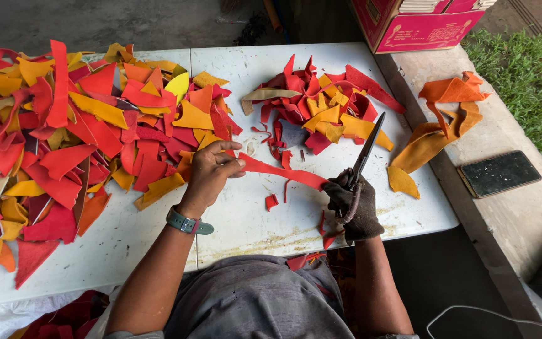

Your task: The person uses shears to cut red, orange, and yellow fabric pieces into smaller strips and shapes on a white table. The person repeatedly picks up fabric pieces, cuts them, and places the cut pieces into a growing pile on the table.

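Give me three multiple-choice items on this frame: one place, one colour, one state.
1. Where does the phone lie?
A. on the ledge right of the table
B. on the big scrap pile
C. in the box

2. What colour is the strip held by the left hand?
A. yellow
B. red
C. green

3. How does the right hand stand?
A. bare and open
B. gloved, its grip shut on the scissors
C. flat on the table

Key:
1 A, the phone rests on the concrete ledge beside the table edge.
2 B, the strip pinched by the fingers is red.
3 B, a dark glove wraps the scissor handles, blades pointing away.
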